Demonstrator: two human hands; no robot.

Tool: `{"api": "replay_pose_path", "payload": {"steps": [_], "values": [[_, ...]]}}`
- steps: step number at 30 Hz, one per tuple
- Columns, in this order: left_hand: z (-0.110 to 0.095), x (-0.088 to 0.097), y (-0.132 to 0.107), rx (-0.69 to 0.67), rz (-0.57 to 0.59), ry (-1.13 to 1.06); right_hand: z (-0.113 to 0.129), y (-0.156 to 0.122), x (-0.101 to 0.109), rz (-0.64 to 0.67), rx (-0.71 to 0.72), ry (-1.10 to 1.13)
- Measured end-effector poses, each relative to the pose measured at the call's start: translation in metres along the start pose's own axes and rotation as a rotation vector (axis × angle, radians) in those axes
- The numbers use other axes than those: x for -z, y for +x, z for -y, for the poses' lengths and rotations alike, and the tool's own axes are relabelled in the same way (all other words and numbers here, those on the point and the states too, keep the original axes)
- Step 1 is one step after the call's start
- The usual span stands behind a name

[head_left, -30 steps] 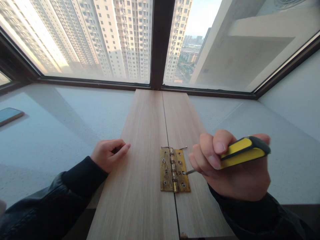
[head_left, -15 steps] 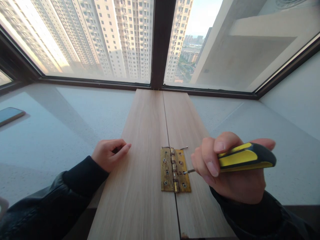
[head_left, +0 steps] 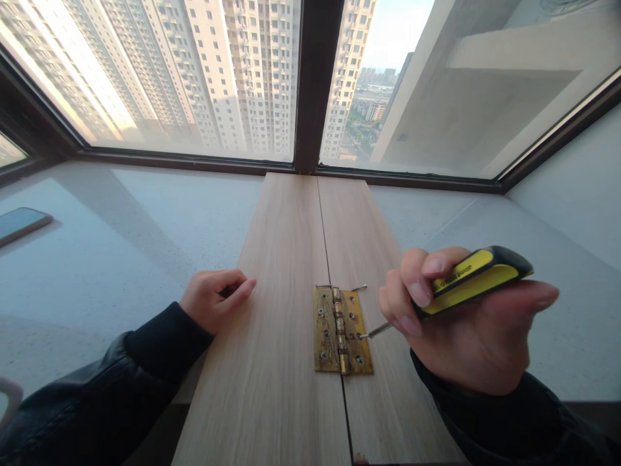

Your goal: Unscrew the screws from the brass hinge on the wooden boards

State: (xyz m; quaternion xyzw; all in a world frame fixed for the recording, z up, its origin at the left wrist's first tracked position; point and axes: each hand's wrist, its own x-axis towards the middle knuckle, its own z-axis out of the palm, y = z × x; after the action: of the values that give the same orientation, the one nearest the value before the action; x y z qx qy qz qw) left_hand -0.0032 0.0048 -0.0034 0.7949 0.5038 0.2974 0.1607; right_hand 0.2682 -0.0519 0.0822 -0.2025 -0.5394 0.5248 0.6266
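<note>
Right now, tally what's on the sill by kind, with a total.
Wooden boards: 2, left and right
Brass hinge: 1
Loose screws: 2, and
Screwdriver: 1, in the right hand
Phone: 1
Total: 7
The left hand rests on the left board.
</note>
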Motion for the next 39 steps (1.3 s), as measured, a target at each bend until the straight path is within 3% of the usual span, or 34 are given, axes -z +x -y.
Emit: {"api": "replay_pose_path", "payload": {"steps": [8, 14, 23, 27, 32, 39], "values": [[0.001, 0.0, 0.0, -0.013, 0.0, 0.001, 0.009, 0.011, -0.003, -0.07, 0.042, -0.062], [0.001, -0.001, 0.002, -0.02, -0.004, 0.009, 0.003, 0.025, 0.005, -0.248, 0.12, -0.46], [0.0, 0.0, 0.001, -0.017, 0.003, 0.004, -0.01, 0.033, 0.018, -0.366, 0.296, -0.604], [-0.001, 0.0, 0.001, -0.02, -0.008, 0.006, -0.005, 0.028, 0.028, -0.458, 0.363, -0.594], [-0.001, -0.001, 0.001, -0.022, -0.016, 0.01, 0.01, 0.011, 0.036, -0.452, 0.271, -0.537], [-0.001, 0.001, 0.001, -0.024, -0.016, 0.022, 0.017, -0.013, 0.029, -0.418, 0.17, -0.555]]}}
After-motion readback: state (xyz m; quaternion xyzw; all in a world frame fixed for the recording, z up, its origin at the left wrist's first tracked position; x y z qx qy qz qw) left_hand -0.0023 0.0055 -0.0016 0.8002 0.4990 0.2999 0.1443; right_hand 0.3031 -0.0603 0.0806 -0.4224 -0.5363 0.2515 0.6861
